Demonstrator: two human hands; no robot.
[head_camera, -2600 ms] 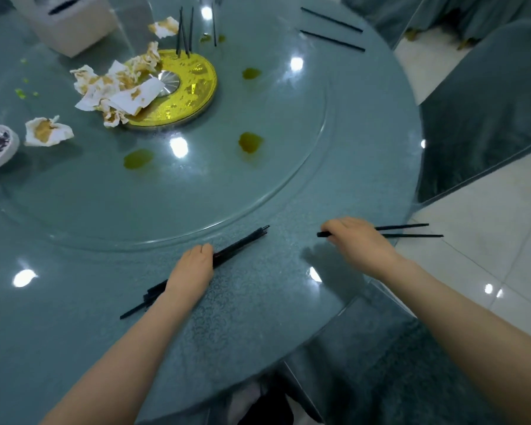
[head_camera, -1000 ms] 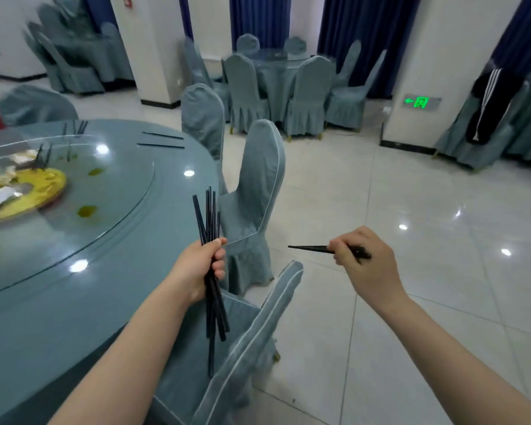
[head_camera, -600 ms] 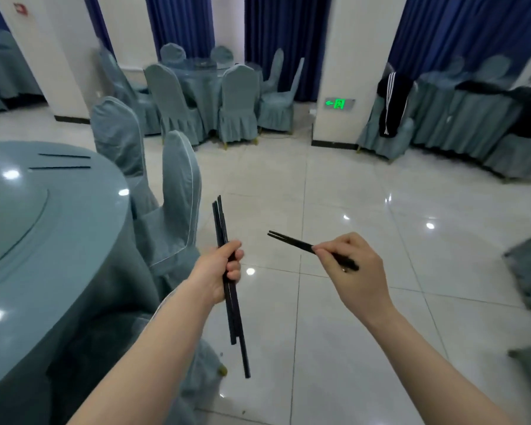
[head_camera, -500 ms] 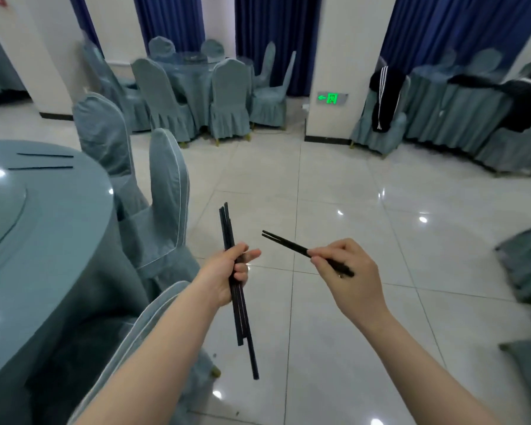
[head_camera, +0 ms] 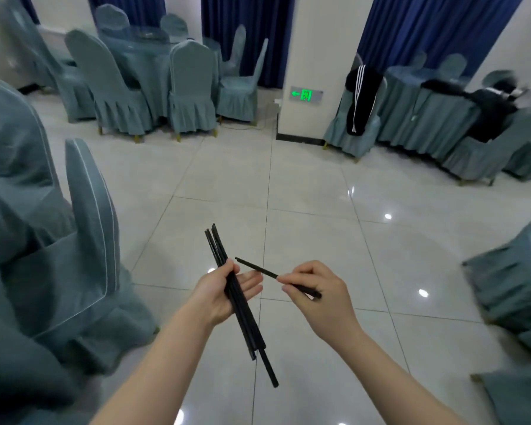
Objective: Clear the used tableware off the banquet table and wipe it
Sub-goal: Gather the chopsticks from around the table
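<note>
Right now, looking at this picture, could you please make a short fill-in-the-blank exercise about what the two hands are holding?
1. The left hand holds a bundle of black ____ in its palm.
2. The right hand pinches a separate black pair, whose tips point toward the ____ hand.
3. Below both hands lies a glossy tiled ____, not a table.
4. On the pillar behind glows a ____ exit sign.

Missing words: chopsticks; left; floor; green
</note>
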